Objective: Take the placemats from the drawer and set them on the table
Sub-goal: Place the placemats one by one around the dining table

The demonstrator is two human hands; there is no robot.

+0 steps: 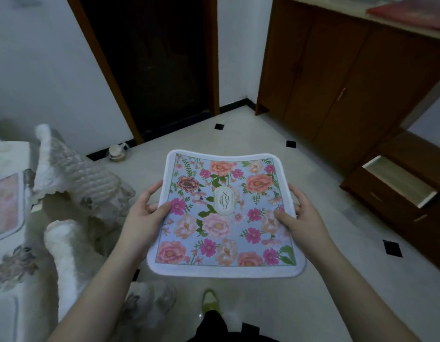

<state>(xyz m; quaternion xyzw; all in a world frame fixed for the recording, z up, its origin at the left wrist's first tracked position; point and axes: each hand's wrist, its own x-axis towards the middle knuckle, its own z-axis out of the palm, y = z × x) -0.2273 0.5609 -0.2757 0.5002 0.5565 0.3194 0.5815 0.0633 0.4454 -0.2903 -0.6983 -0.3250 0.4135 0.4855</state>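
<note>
A floral placemat point(223, 213) with a white border and light blue ground is held flat in front of me above the floor. My left hand point(145, 213) grips its left edge with the thumb on top. My right hand point(297, 215) grips its right edge the same way. A second, pinkish placemat point(5, 206) lies on the table point(9, 154) at the far left. The wooden drawer point(399, 181) at the right stands pulled out, its pale inside showing.
Two chairs with white padded covers point(73, 174) stand beside the table on my left. A brown cabinet point(337, 70) lines the right wall, a dark doorway point(152, 58) is ahead. A small pot point(116, 151) sits on the tiled floor by the wall.
</note>
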